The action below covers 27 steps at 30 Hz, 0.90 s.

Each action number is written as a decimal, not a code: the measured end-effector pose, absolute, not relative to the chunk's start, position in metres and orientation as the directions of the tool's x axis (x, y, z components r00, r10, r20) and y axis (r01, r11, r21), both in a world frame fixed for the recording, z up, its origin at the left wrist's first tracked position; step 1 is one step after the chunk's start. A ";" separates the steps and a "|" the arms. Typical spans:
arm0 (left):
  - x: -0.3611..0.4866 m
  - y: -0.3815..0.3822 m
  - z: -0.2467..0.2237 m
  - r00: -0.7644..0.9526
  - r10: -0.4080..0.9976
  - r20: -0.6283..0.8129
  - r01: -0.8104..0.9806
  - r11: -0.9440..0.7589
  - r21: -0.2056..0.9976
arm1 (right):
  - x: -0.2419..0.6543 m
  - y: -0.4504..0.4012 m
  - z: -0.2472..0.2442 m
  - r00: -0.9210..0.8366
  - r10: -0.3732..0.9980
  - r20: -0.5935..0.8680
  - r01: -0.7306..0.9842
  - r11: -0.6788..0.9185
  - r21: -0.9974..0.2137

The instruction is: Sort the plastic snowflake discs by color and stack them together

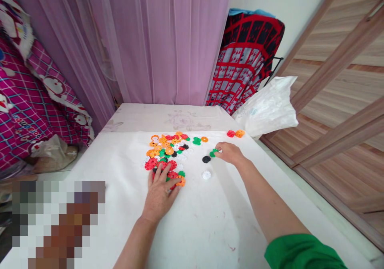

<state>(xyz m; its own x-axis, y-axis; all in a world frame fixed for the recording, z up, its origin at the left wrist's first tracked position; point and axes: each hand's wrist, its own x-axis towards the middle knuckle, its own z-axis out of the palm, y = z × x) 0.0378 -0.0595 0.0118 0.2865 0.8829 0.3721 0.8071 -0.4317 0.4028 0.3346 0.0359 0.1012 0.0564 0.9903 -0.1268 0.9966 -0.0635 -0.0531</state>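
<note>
Left hand: palm down over the near edge of the pile, its grip apart, the fingers spread across red discs and the thumb reaching to an orange disc at the pile's near right corner.
Right hand: well apart from the left one, out to the right, thumb and fingertips at the right edge of a green disc; whether the grip is clamped on that disc or only touches it, I cannot tell.
Pile: flower-shaped plastic discs in orange, red, green, white and black, overlapping, left of the middle of the bench.
Loose discs: a black disc just beside the green one, a white disc nearer the person, and green pieces near a second orange piece right of the pile.
Far right edge: a red piece and an orange one, side by side.
Bench cover: white cloth, with a flowered strip showing at the far end.
Sleeve: green, on the right arm.
Around the bench: a purple curtain behind, a white plastic bag by the far right corner, a red patterned cloth behind that, wooden doors at right, pink patterned fabric at left.
Lower left: a patch blurred into blocks.
</note>
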 end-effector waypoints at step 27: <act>0.036 -0.058 0.016 0.291 0.888 0.356 0.791 -0.433 0.432 | 0.251 -0.005 0.095 -0.444 0.888 -0.120 0.884 0.412 -0.220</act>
